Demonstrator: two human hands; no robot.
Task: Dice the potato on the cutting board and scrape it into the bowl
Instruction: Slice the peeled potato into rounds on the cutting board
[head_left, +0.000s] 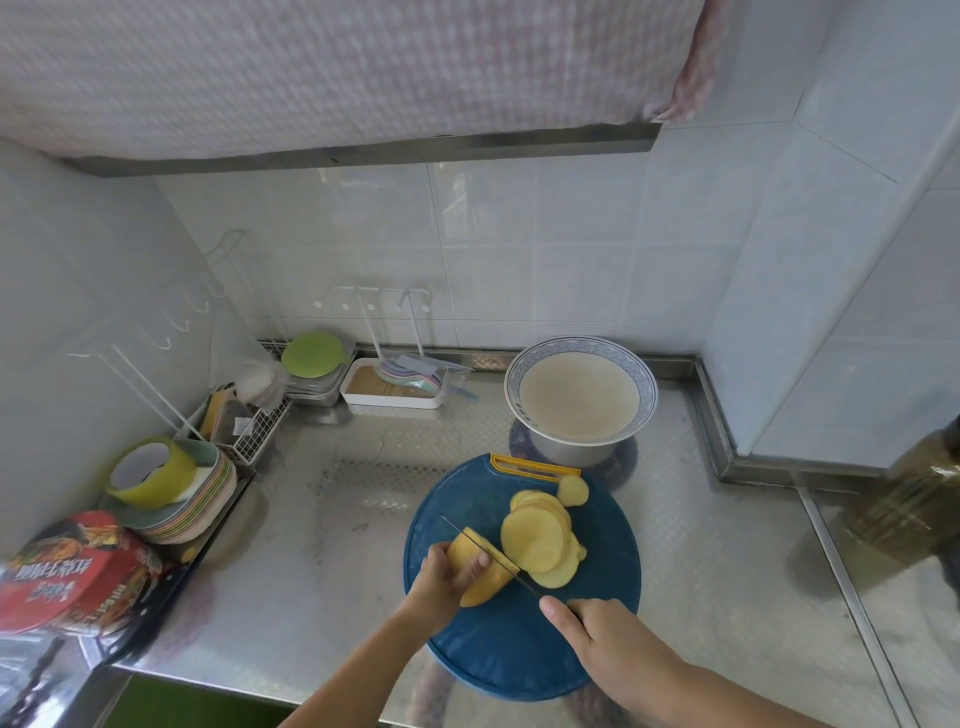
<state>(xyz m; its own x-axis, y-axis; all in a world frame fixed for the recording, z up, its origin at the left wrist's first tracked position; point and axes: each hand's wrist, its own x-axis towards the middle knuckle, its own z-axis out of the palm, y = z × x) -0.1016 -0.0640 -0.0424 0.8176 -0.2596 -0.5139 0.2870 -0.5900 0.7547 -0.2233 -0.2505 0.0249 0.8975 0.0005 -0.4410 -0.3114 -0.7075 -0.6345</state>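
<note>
plate stack (208, 501) left | red packet (78, 569) front-left | white tray (395, 403) at wall | green lid (311, 353) beside tray

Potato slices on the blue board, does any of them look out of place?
Only one: a single slice lies apart from the fanned slices, by the yellow handle at the cutting board's far edge. Nothing looks spilled. The left hand grips the uncut potato, the right hand the knife.

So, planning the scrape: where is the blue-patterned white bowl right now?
In the head view the blue-patterned white bowl stands on the steel counter, right of centre, just behind the round blue cutting board and near the tiled back wall.
</note>
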